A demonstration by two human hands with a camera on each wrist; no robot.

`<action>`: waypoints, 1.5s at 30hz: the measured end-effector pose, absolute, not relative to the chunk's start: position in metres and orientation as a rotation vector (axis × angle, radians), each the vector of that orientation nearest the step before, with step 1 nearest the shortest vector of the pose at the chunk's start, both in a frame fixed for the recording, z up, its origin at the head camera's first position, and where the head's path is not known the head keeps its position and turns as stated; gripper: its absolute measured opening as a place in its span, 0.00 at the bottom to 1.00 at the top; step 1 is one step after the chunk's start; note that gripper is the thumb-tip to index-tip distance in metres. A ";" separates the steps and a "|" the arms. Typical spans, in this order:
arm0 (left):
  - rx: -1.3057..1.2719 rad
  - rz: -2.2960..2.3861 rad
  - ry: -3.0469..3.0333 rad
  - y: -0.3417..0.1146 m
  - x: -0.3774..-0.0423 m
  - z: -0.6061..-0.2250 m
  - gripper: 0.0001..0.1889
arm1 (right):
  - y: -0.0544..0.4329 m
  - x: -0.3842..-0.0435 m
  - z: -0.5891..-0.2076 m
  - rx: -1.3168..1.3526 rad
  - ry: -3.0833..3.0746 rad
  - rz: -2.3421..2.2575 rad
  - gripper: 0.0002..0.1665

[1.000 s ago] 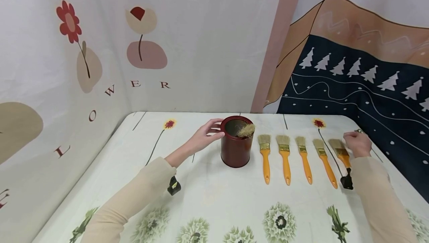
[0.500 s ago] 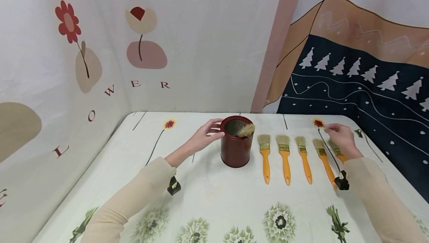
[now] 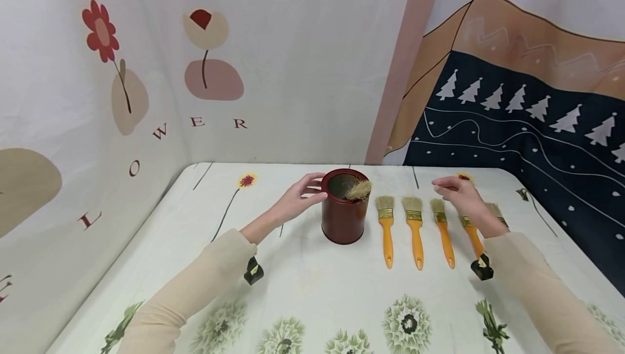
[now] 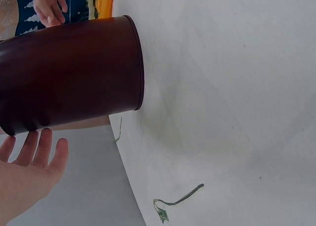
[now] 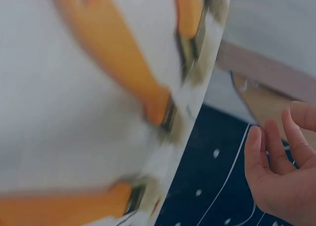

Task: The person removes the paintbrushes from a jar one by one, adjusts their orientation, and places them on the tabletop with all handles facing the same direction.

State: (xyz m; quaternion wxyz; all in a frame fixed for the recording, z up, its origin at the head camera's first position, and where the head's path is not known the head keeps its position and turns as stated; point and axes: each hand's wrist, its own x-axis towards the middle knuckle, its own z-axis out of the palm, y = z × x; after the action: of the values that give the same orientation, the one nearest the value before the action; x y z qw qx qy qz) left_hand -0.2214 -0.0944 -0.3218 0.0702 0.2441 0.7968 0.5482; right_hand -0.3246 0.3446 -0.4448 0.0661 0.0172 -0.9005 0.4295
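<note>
A dark red can (image 3: pixel 344 218) stands upright on the table, a tan bristly tuft (image 3: pixel 358 190) showing at its mouth; what lies below the tuft is hidden. My left hand (image 3: pixel 299 197) touches the can's left side near the rim with fingertips and thumb. In the left wrist view, the fingers of that left hand (image 4: pixel 34 166) meet the can's wall (image 4: pixel 79 72). My right hand (image 3: pixel 464 202) hovers above the row of paintbrushes, holding nothing. Loosely bent fingers show on the right hand (image 5: pixel 284 171) in the right wrist view. It partly covers the two rightmost brushes.
Several orange-handled paintbrushes, the leftmost paintbrush (image 3: pixel 387 234) among them, lie in a row right of the can, bristles pointing away. A flower-printed white cloth (image 3: pixel 312 289) covers the table. Printed curtains (image 3: pixel 303 71) hang behind it.
My right hand has moved left from beyond the rightmost paintbrush to above the brushes, uncovering the cloth at the right. The left hand and the can have stayed put.
</note>
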 end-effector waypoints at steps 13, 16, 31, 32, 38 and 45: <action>0.755 1.659 2.393 -0.094 -0.222 -0.322 0.27 | 0.247 -0.247 -0.357 0.439 -2.737 1.515 0.25; 0.759 1.664 2.387 -0.094 -0.221 -0.321 0.26 | 0.231 -0.234 -0.342 0.487 -2.724 1.534 0.23; 0.747 1.657 2.392 -0.094 -0.220 -0.320 0.26 | 0.188 -0.221 -0.331 0.629 -2.624 1.699 0.22; 0.745 1.657 2.392 -0.094 -0.220 -0.320 0.27 | 0.185 -0.221 -0.330 0.641 -2.620 1.700 0.23; 0.740 1.662 2.387 -0.094 -0.221 -0.321 0.27 | 0.171 -0.215 -0.319 0.678 -2.610 1.718 0.24; 0.740 1.666 2.385 -0.094 -0.221 -0.321 0.27 | 0.159 -0.202 -0.303 0.674 -2.616 1.642 0.20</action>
State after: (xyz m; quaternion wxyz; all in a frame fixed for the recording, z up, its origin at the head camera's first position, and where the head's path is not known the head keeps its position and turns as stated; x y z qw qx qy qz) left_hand -0.2208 -0.0940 -0.3209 0.0697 0.2459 0.7925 0.5537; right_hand -0.2019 0.1588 -0.3031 -0.0101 0.2130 -0.8275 0.5195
